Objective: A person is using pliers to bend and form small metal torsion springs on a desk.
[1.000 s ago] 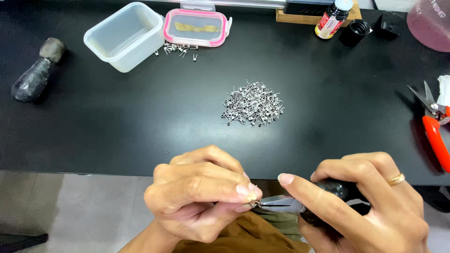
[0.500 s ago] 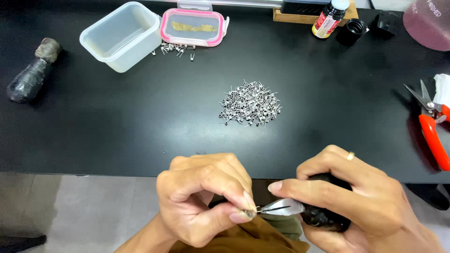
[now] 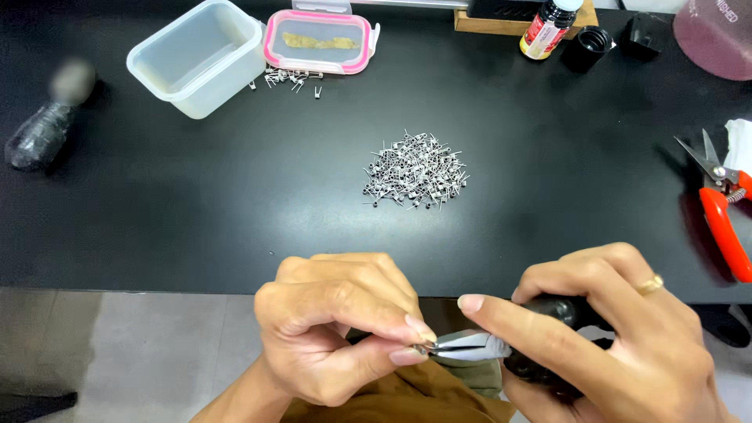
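Observation:
My left hand (image 3: 337,333) pinches a tiny metal coil (image 3: 428,346) between thumb and forefinger, below the table's front edge. My right hand (image 3: 611,337), with a gold ring, grips black-handled pliers (image 3: 470,348) whose grey jaws close on that coil. On the black table (image 3: 196,204) lies a pile of small wire coils (image 3: 415,171), apart from both hands.
A clear plastic tub (image 3: 200,55) and its pink-rimmed lid (image 3: 317,41) stand at the back left, with a few loose coils (image 3: 290,78) beside them. Red-handled snips (image 3: 724,207) lie at right. A dark bottle (image 3: 43,129) lies far left; a small bottle (image 3: 548,27) and pink jug (image 3: 717,35) stand behind.
Both hands have shifted slightly; the pliers' jaws have come to meet the coil at my left fingertips. The table's things have not moved.

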